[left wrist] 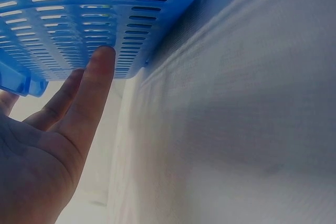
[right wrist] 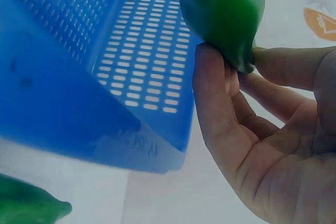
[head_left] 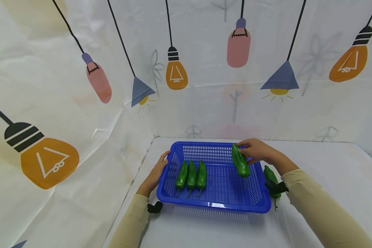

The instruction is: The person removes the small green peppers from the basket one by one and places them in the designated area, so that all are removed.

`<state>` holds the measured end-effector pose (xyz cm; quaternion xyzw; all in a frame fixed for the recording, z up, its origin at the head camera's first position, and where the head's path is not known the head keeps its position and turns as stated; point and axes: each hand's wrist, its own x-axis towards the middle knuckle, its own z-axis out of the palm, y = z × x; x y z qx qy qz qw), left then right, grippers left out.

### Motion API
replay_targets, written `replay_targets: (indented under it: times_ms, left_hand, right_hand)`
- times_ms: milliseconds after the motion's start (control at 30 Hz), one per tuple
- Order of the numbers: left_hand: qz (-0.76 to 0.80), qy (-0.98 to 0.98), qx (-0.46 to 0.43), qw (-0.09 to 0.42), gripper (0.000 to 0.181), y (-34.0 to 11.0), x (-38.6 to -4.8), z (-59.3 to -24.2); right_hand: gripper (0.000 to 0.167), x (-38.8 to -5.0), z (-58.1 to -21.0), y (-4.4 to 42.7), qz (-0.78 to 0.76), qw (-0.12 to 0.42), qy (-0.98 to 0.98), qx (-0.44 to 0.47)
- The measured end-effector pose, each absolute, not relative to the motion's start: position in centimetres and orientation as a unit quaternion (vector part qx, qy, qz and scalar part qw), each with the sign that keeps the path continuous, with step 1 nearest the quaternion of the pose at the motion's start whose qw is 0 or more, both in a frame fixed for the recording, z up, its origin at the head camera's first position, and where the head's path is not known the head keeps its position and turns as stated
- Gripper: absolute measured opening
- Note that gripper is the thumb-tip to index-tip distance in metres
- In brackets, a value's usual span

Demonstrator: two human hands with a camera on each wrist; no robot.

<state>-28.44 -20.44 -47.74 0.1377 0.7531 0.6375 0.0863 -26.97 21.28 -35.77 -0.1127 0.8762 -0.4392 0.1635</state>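
Carefully, the right hand [head_left: 255, 150] pinches one long, glossy green pepper [head_left: 240, 162] by its tip, above the blue rectangular plastic basket [head_left: 189, 202]. The left hand [head_left: 155, 172], well apart, rests straight fingers [left wrist: 93, 90] on the basket's outer wall. Three similar green peppers [head_left: 191, 175] lie inside, nearer the left hand. I judge that a light pinch, gentle lowering and steady left fingers suit this pepper best.

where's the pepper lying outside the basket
In the head view, the pepper lies on the white table just right of the blue basket, partly hidden by a black strap at the right sleeve.
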Motion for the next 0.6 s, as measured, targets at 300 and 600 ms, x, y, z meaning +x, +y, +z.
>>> replay_targets:
  times_ms: [300, 600]
  left_hand:
    - [0.636, 0.754, 0.139, 0.087, 0.050, -20.6, -28.4, -47.8]
    - [0.636, 0.754, 0.139, 0.087, 0.050, -20.5, -28.3, -47.9]
  right_hand:
    - [0.047, -26.6, -35.3, 22.5, -0.442, 0.162, 0.876, -0.108]
    - [0.048, -25.9, -34.8, 24.1, -0.440, 0.157, 0.877, -0.111]
